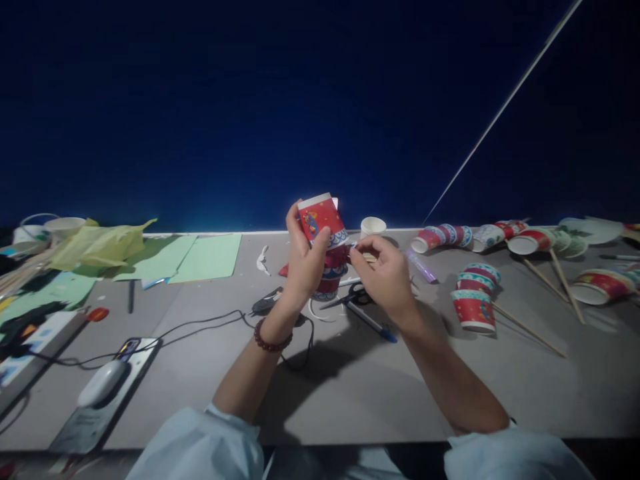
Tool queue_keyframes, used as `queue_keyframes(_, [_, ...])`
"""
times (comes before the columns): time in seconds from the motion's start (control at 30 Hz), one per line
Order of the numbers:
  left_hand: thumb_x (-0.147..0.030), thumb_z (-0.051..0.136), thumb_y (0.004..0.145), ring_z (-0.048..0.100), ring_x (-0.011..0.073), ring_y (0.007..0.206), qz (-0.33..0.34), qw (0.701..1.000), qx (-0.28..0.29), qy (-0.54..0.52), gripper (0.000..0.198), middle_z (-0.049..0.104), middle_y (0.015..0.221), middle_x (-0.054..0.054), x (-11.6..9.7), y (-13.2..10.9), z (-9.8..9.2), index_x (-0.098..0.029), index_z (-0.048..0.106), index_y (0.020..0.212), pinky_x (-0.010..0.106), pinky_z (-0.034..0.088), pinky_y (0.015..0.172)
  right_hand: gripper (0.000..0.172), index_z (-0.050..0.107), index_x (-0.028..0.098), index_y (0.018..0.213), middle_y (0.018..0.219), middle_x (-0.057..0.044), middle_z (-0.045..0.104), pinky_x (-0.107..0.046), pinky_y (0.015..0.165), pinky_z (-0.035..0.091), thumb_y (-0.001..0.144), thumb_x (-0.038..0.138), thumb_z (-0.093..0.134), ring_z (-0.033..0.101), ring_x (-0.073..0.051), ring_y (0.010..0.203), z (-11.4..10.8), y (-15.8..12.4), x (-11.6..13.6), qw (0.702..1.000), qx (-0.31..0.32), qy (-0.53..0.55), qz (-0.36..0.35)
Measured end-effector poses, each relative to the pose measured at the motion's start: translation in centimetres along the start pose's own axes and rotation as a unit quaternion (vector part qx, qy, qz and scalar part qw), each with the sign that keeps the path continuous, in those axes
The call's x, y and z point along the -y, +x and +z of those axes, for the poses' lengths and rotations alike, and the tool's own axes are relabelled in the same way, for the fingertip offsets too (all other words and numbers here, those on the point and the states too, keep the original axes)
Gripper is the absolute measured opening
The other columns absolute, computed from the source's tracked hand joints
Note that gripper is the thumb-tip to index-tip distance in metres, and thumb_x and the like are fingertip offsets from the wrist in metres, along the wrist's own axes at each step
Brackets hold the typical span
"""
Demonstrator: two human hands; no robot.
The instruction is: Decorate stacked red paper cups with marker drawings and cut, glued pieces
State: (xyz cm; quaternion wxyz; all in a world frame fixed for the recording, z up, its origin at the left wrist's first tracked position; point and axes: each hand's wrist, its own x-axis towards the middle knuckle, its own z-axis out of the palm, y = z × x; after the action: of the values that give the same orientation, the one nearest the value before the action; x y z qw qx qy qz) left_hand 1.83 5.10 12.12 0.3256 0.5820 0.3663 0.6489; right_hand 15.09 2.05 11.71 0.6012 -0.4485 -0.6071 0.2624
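Observation:
My left hand (305, 257) is wrapped round a red patterned paper cup (320, 217), held tilted above the table with its white edge up. Directly below it are more red and blue-wave cup sections (330, 283), partly behind my left hand; whether they are joined to the upper cup I cannot tell. My right hand (383, 270) is at the right side of the cups, its thumb and forefinger pinched together on something too small to name. Under the hands lie black-handled scissors (357, 293) and a blue-capped pen (373, 325).
Several stacked-cup pieces with wooden sticks, one a red and teal stack (475, 313), lie to the right. A white cup (373, 227) and purple tube (423, 265) stand and lie behind. Leftward are green paper (207, 259), a cable (200, 323), a phone (95, 413) and a power strip (45, 347).

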Motion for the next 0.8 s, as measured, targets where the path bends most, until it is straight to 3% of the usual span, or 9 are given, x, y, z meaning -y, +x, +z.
queue_keyframes(0.8, [-0.052, 0.052, 0.085, 0.048, 0.0255, 0.116, 0.043, 0.998, 0.001, 0.05, 0.064, 0.043, 0.13, 0.011, -0.03, -0.36, 0.44, -0.029, 0.025, 0.138, 0.042, 0.039, 0.1, 0.01, 0.051, 0.02, 0.068, 0.069, -0.001, 0.053, -0.022, 0.052, 0.048, 0.078, 0.017, 0.052, 0.054, -0.014, 0.066, -0.19, -0.13, 1.05, 0.991, -0.017, -0.108, -0.08])
